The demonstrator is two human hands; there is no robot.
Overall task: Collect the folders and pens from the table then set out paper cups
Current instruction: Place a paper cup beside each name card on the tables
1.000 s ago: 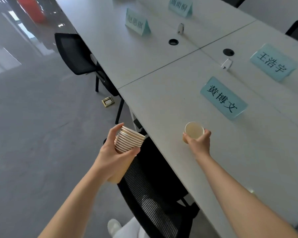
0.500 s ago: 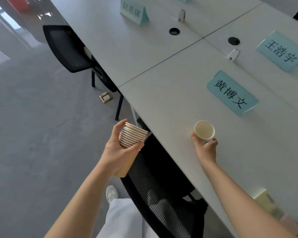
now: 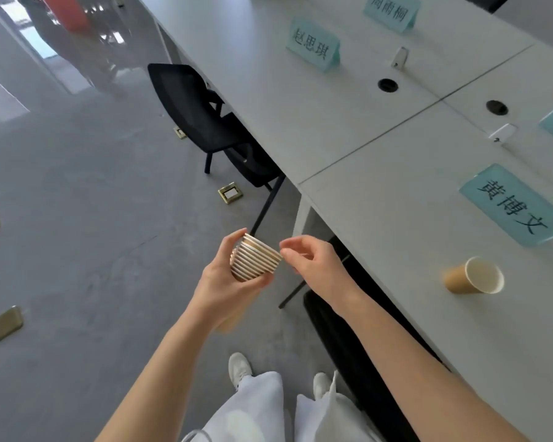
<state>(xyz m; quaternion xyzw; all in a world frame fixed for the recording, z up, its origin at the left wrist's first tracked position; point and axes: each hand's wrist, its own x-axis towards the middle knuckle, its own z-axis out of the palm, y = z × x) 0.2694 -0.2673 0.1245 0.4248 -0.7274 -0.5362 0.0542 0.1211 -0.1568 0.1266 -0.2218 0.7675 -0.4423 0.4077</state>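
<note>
My left hand (image 3: 227,288) is wrapped around a stack of brown paper cups (image 3: 255,258) with white rims, held out over the floor beside the table. My right hand (image 3: 316,264) is right next to the stack, with thumb and forefinger pinching at the rim of the top cup. One single brown paper cup (image 3: 474,275) stands alone on the white table (image 3: 380,193), in front of a light blue name card (image 3: 511,205).
More light blue name cards (image 3: 313,44) stand along the table, with cable holes (image 3: 388,85) and small white clips (image 3: 502,134) down its middle. Black chairs (image 3: 201,113) are tucked at the table's edge; another sits just below my arms. Brass floor boxes (image 3: 230,193) dot the grey floor.
My right hand let go of the single cup, which now stands on the table, and came back to the stack in my left hand. The view shifted left.
</note>
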